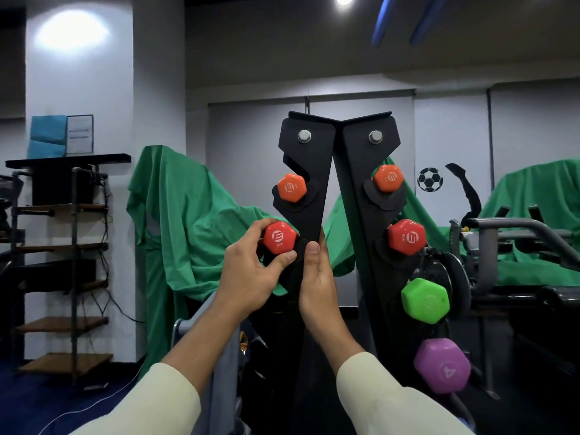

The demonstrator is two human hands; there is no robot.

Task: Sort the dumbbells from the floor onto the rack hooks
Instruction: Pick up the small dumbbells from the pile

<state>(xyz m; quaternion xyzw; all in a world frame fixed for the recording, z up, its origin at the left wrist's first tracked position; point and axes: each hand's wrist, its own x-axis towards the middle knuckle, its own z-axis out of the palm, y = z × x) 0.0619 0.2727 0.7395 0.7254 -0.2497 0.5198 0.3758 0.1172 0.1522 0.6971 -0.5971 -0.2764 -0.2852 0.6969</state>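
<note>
A black upright dumbbell rack (314,171) stands right in front of me. My left hand (251,271) grips a red dumbbell (279,237) at the second hook on the rack's left side. My right hand (317,277) holds the rack's left upright just beside it, thumb on the front. An orange dumbbell (292,187) sits on the hook above. On the right side hang an orange dumbbell (388,178), a red one (406,237), a green one (425,300) and a purple one (442,365).
Green cloth (188,221) drapes over equipment behind the rack on both sides. A shelf unit with cables (62,246) stands at the left. A grey weight bench and machine (502,240) are close on the right. The floor is dark blue.
</note>
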